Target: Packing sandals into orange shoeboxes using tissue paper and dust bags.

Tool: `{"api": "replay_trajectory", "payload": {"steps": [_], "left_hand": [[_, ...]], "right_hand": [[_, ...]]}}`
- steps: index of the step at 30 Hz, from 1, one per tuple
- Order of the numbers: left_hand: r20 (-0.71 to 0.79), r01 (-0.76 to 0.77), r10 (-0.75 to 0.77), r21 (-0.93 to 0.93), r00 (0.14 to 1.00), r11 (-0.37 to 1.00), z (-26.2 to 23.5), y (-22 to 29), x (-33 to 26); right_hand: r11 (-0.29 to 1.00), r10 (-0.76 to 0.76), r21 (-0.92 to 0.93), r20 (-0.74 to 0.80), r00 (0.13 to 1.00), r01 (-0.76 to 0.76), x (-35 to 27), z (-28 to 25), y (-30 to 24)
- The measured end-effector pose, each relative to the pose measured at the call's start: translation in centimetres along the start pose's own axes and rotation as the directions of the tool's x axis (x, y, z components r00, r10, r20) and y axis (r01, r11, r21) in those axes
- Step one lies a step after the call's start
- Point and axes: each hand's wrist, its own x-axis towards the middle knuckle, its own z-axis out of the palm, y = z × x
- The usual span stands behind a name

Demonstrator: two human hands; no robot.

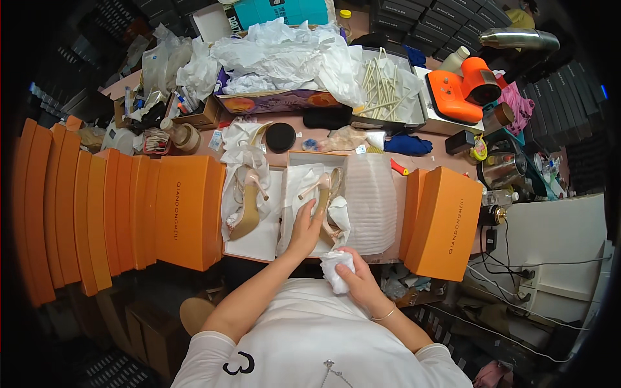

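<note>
In the open box in front of me, a beige high-heeled sandal (325, 205) lies on its side on white tissue. My left hand (308, 227) is on this sandal, fingers closed against the middle of its sole; the far fingers are partly hidden. Near the box's front edge, my right hand (363, 282) grips a crumpled wad of white tissue paper (337, 271). To the left lies a second beige high-heeled sandal (246, 210), sole showing, on tissue in a white box part (268, 242). A ribbed white foam sheet (370, 204) spreads to the right of the boxed sandal.
Orange shoeboxes or lids (187, 210) stand in a long row at left; more orange ones (443, 223) stand at right. Behind are a carton of tissue (278, 100), a box of sticks (385, 84), an orange machine (456, 94) and a red-handled cutter (399, 167).
</note>
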Motion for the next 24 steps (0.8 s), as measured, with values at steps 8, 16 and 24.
{"api": "replay_trajectory", "payload": {"steps": [8, 16, 24], "left_hand": [[0.145, 0.079, -0.119, 0.253, 0.982, 0.964, 2.3, -3.1, 3.8], [0.357, 0.328, -0.097, -0.675, 0.929, 0.661, -7.4, 5.4, -0.8], [0.407, 0.409, -0.079, -0.912, 0.910, 0.008, -8.8, 7.0, -6.2]], "right_hand": [[0.655, -0.163, -0.707, 0.214, 0.963, 0.268, -4.0, -0.7, 1.0], [0.727, -0.539, -0.487, 0.033, 0.842, 0.484, -0.7, -1.3, -7.2], [0.283, -0.532, -0.561, 0.583, 0.614, 0.778, 8.2, 5.6, -6.7]]}}
